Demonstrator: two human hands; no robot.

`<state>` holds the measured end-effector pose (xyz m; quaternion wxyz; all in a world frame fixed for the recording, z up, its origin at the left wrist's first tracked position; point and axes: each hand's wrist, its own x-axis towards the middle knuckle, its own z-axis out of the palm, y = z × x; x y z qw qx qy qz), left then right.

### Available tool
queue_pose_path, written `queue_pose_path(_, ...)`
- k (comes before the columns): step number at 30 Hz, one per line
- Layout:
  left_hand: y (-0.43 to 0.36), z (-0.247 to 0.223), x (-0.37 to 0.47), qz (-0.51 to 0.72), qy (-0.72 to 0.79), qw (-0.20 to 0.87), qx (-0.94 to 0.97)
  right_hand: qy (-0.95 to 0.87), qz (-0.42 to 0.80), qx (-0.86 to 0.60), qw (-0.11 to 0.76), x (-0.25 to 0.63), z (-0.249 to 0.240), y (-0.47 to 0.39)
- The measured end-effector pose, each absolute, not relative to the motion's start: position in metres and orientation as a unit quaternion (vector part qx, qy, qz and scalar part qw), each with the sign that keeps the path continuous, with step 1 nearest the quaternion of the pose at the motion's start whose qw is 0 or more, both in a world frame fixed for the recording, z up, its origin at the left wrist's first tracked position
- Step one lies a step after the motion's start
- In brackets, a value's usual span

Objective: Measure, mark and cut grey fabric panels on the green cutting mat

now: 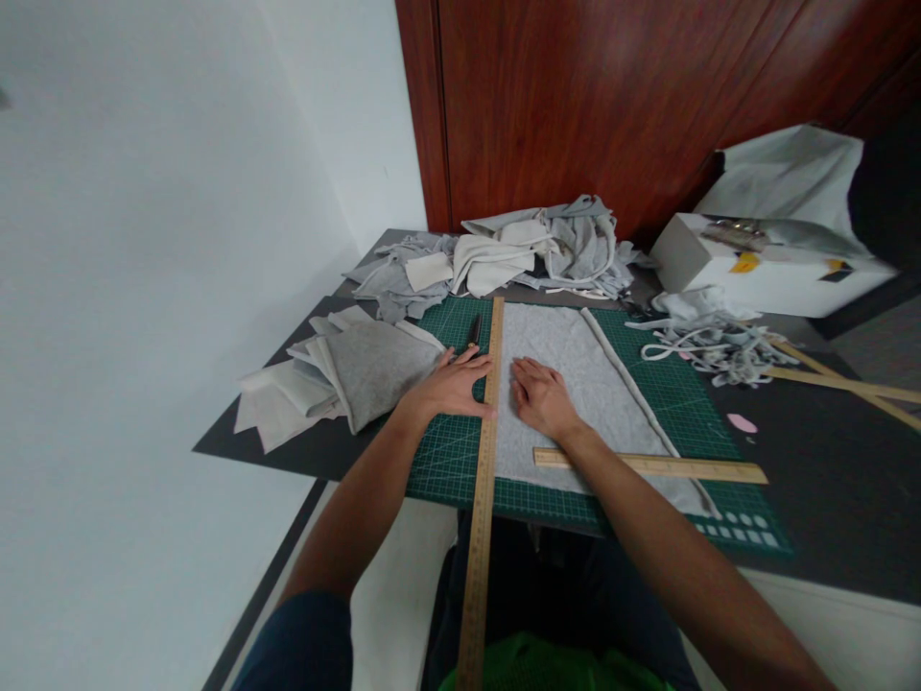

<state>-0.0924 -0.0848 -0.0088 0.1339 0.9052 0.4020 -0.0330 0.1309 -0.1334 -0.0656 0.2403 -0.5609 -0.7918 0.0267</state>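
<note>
A light grey piece of fabric (576,384) lies flat on a green cutting mat (446,451), its right edge forming a raised, rolled strip. Along its left edge runs a long wooden ruler (487,451) that sticks out past the table's front. My left hand (457,384) has its fingers spread, with thumb and fingertips against the ruler's left side. On the fabric, just right of the ruler, rests my right hand (541,393), fingers lowered to the cloth. A shorter wooden ruler (669,467) passes by my right forearm. A dark-handled cutter (475,329) lies beyond my left hand.
Folded grey fabric pieces (381,360) are stacked at the left. A heap of cloth scraps (532,245) lines the back. At right are a white box (763,269), a tangle of fabric strips (720,336) and crossed wooden sticks (849,384). A wall (179,240) borders the left.
</note>
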Motion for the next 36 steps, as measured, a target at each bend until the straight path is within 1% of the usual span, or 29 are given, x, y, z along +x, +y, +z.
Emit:
queue_pose_path(17, -0.0835, -0.0091, -0.0912, -0.032, 0.401, 0.143, 0.904, -0.788, 0.035, -0.566, 0.24, 0.1317, -0.065, -0.1335)
queue_pose_path(23, -0.0832, -0.0095, -0.0918, -0.032, 0.399, 0.141, 0.906, -0.791, 0.04, -0.567, 0.226, 0.1323, -0.0631, -0.1333)
queue_pose_path(36, -0.0841, -0.0079, -0.0909, -0.033, 0.401, 0.142, 0.905, -0.791, 0.025, -0.563, 0.239, 0.1318, -0.0634, -0.1338)
